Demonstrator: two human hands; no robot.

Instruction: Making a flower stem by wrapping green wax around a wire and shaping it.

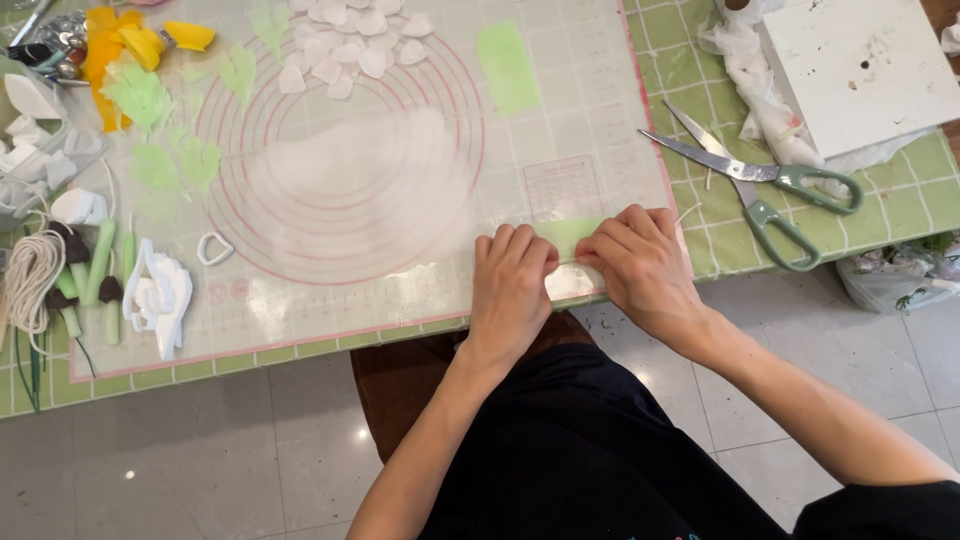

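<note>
A thin strip of pale green clay (566, 235) lies near the front right corner of a translucent work mat (420, 290) printed with pink circles. My left hand (510, 285) has its fingers curled down onto the strip's left end. My right hand (640, 262) pinches and presses the strip's right end. Both hands sit side by side, knuckles up, at the mat's front edge.
Green-handled scissors (770, 190) lie right of the mat on a green checked cloth (900, 200). A white board (860, 70) sits at back right. White petals (345, 45), green and yellow leaf shapes (140, 95), a second green clay strip (508, 65), cutters and cord (30, 280) fill the left and back.
</note>
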